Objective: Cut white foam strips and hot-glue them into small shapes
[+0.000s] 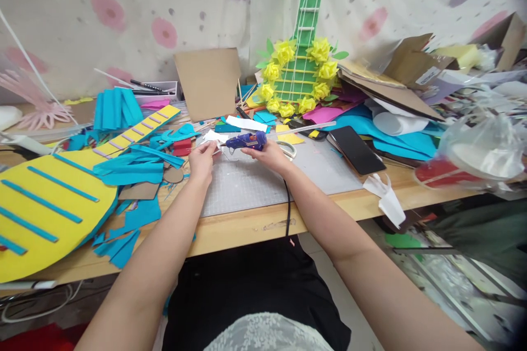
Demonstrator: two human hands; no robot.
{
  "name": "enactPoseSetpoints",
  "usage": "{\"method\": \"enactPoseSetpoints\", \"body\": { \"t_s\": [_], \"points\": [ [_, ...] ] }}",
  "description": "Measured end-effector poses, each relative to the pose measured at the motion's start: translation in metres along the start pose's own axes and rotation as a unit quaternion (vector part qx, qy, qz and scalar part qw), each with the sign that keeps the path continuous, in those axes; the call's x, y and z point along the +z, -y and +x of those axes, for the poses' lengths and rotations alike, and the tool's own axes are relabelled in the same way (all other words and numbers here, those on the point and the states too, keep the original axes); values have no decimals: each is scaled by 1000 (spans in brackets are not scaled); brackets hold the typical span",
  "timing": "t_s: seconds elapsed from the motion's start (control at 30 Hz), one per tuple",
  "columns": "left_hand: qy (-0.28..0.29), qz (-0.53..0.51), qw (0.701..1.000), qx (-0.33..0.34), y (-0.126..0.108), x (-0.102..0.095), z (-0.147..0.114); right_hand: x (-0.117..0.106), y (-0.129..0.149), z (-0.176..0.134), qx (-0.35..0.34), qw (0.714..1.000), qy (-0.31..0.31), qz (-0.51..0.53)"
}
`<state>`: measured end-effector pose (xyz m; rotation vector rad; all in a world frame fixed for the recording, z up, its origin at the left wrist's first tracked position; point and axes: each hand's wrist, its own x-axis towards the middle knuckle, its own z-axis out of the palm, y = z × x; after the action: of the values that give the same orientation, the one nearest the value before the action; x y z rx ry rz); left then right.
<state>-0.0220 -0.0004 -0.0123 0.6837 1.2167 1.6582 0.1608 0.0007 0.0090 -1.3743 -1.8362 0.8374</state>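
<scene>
My right hand (269, 156) is wrapped round a dark blue hot glue gun (247, 141), with a clear glue stick (307, 128) jutting from its back end and a black cord hanging over the table edge. The gun's nozzle points left, close to a small white piece of paper (214, 138) that my left hand (202, 160) pinches; whether the tip touches it I cannot tell. Both hands are above the grey cutting mat (247, 192). Scissors with a white handle (287, 149) lie just behind my right hand.
At left lies a yellow and blue guitar shape (45, 197) among blue scraps (132, 219). Behind the mat stand a cardboard sheet (208, 82) and a green guitar with yellow flowers (304, 74). To the right are a phone (357, 149) and a bag-covered red and white tub (457, 167).
</scene>
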Motion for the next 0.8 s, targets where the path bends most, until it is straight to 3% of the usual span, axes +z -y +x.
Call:
{"method": "enactPoseSetpoints", "body": {
  "t_s": [0.8],
  "points": [
    [9,22,1000,1,-1,4,-4,1,2,1,-1,1000,-27,10]
  ]
}}
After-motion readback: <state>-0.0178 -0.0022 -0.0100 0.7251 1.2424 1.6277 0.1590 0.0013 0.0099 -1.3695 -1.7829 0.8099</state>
